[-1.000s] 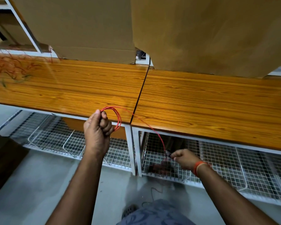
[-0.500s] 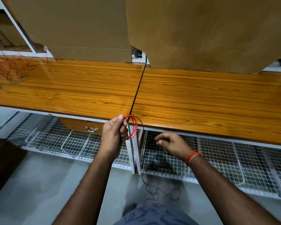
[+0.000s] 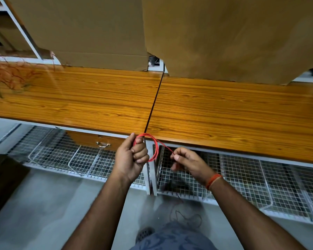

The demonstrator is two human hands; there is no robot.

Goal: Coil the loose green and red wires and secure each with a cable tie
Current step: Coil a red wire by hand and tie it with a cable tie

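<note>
A thin red wire is looped into a small coil just below the front edge of the wooden table. My left hand grips the coil in a fist, thumb up. My right hand pinches the wire's free strand a short way to the right of the coil. More wire trails down to a loose tangle on the floor. A heap of loose red and green wires lies on the table's far left. I see no cable tie.
Two big cardboard boxes stand at the back of the table. White wire-mesh baskets hang under it, beside a wooden drawer with a metal handle. A dark box sits on the grey floor at left.
My right hand has come up from the mesh basket to beside the coil, drawing the strand in. My left hand with the coil has shifted right and lower, to the table's seam.
</note>
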